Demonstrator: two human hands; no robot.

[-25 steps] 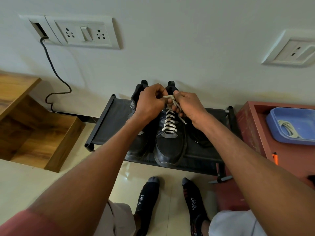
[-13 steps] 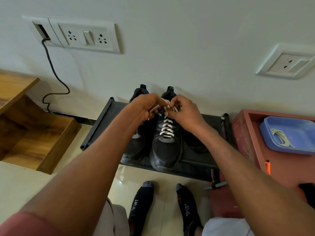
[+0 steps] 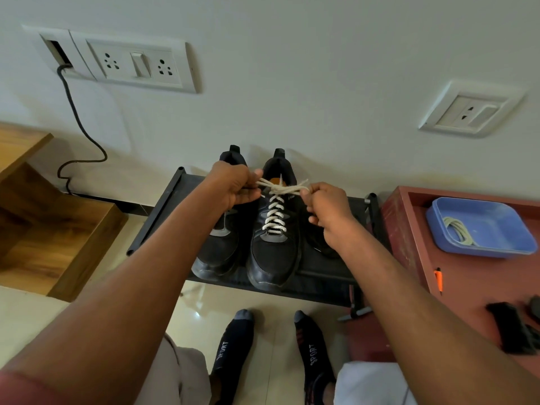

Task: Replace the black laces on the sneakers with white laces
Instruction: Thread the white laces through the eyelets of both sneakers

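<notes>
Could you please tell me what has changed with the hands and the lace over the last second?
The left hand and right hand moved apart sideways, each keeping its grip on the white lace, drawing the bow tight. The sneakers stayed on the rack.

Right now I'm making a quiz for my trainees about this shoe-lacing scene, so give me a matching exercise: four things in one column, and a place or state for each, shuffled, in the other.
Things
1. white lace
2. blue tub
3. left sneaker
4. orange pen

Places or states
A. lies on the red table, nearer the viewer than the tub
B. threaded up the right sneaker, ends pulled apart by the left hand and the right hand
C. holds a coiled white lace
D. stands on the black rack, partly behind the left forearm

Pairs: 1-B, 2-C, 3-D, 4-A
</notes>
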